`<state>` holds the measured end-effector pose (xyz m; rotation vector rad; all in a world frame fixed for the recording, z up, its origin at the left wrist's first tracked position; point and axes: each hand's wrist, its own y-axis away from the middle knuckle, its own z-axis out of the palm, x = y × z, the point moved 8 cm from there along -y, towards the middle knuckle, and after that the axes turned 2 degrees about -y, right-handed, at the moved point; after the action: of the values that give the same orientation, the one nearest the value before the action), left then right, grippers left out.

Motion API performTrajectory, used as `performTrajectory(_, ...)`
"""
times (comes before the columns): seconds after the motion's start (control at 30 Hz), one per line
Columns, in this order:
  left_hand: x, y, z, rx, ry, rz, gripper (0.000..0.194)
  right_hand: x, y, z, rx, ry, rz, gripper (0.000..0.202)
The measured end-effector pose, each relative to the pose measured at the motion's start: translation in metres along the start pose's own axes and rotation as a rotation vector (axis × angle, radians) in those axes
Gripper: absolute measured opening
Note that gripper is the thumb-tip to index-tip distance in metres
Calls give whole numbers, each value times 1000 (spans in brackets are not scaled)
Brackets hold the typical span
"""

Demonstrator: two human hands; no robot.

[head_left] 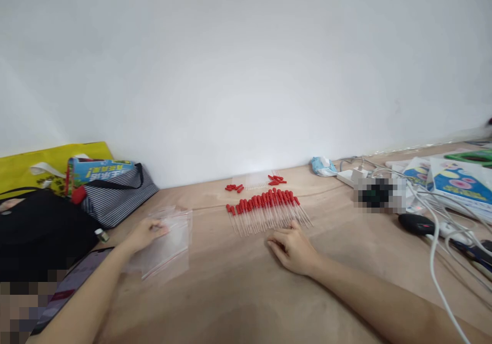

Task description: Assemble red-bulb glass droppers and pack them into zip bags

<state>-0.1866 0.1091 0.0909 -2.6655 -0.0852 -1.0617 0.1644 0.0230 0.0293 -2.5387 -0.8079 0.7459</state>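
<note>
My left hand (148,235) lies over several clear zip-lock bags (175,241) on the left of the table, its fingers closed on the top bag. In the middle, a row of glass droppers with red rubber bulbs (265,208) lies side by side, bulbs toward the wall. My right hand (294,246) rests on the table just in front of their tips, fingers loosely bent and apart, with nothing visible in it. Behind the row are loose red bulbs (234,187) and a clear bag (255,180) with thin glass tubes.
At left stand a striped pouch (115,195), a yellow bag (54,154), a black bag (42,226), a small bottle (102,235) and a phone-like screen (73,287). White cables (434,262), a black mouse-like object (416,224) and blue printed packets (461,182) crowd the right.
</note>
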Motion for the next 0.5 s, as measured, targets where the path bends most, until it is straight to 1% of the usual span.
performTrajectory(0.07,12,2,-3,-92,-31,50,14,1,0,0,2,-5,-1,15)
performTrajectory(0.13,22,8,-7,-188,25,40,17,1,0,1,0,-14,0,15)
performTrajectory(0.17,25,11,-9,-206,103,3,20,1,0,1,0,-20,0,15)
performTrajectory(0.2,29,16,-10,-199,206,-37,24,0,0,1,1,-25,0,15)
performTrajectory(0.23,34,22,-8,-189,322,-71,27,0,0,1,5,-31,0,15)
performTrajectory(0.27,39,29,-2,-183,429,-98,28,0,0,0,15,-40,1,15)
performTrajectory(0.3,45,37,10,-211,516,-117,28,1,0,-1,31,-54,3,15)
performTrajectory(0.37,53,57,43,-240,638,-185,28,3,1,-4,70,-99,13,16)
performTrajectory(0.43,57,81,83,-293,658,-235,18,6,2,-8,101,-144,25,19)
performTrajectory(0.5,60,106,124,-406,612,-250,7,11,3,-10,105,-157,43,25)
